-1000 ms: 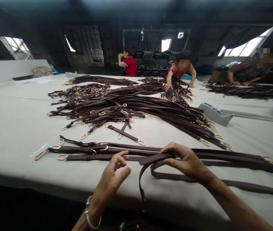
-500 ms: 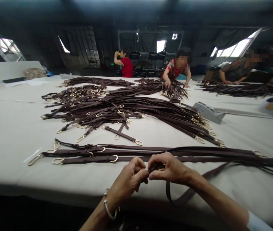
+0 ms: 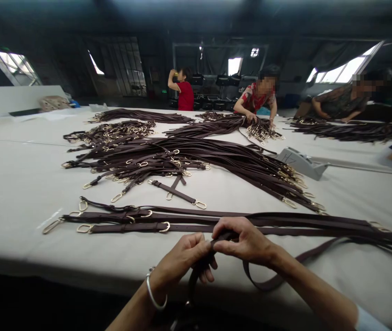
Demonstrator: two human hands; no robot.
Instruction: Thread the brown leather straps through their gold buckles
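Observation:
Near the front edge of the table, my left hand [image 3: 189, 253] pinches a dark brown leather strap [image 3: 196, 273], whose end hangs below the fingers. My right hand [image 3: 242, 241] is closed on the same strap, thumb and fingers curled over it, almost touching the left. A loop of dark strap [image 3: 268, 282] droops under my right wrist and runs off to the right. Just beyond my hands lie several finished-looking straps [image 3: 127, 228] side by side, with gold buckles and oval rings at their left ends. What sits inside my right palm is partly hidden.
A large heap of brown straps [image 3: 216, 149] with gold rings covers the middle of the pale table [image 3: 20, 197]. A short strap [image 3: 171, 192] lies in front of it. A grey tape dispenser [image 3: 301, 162] stands right of the heap. Several people are across the table, one [image 3: 256, 99] handling straps.
My left hand has drawn a length of strap downward, so it now hangs below the fingers. Across the table, a person has gathered and lifted a bunch of strap ends.

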